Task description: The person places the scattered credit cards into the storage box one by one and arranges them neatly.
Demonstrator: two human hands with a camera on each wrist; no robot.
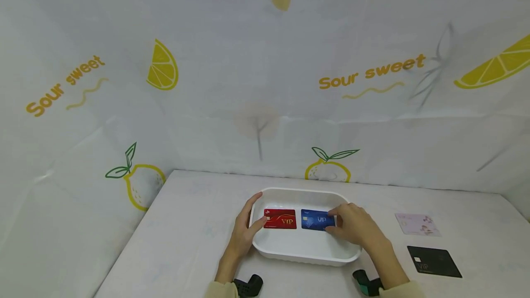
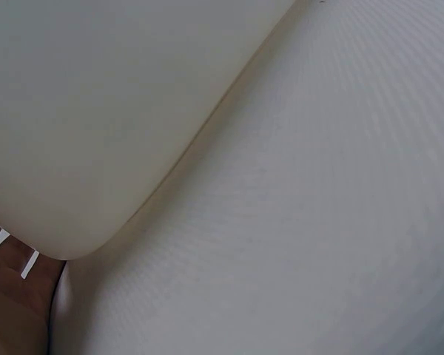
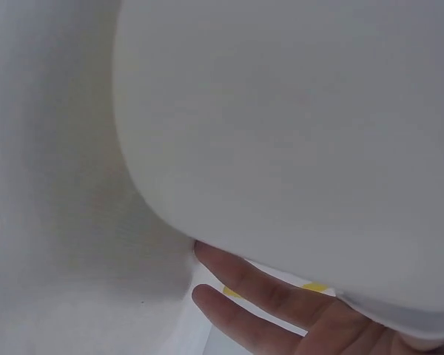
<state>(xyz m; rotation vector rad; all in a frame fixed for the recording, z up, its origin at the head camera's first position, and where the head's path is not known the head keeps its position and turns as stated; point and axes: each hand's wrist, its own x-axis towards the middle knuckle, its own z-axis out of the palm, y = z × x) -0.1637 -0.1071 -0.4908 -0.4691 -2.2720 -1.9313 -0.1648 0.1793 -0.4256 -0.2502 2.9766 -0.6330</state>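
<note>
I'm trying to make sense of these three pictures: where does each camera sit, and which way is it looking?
Head: worn on the head, looking forward and down at the white tray, red card and blue card; both forearms, left hand and right hand show.
Left wrist: close under the tray's outer wall; almost no hand shows.
Right wrist: close against the tray wall; fingers show.
Shared: all three see the tray.

This looks like a makeshift recording booth rather than a lived-in room. A table (image 1: 190,243) draped in pale cloth is walled behind and at both sides by hung sheeting (image 1: 256,82) printed with lemons and "Sour sweet" (creases show where it bends at the corners). On the table sit only a white tray (image 1: 304,254) and, right of the tray, loose cards (image 1: 417,224).
</note>
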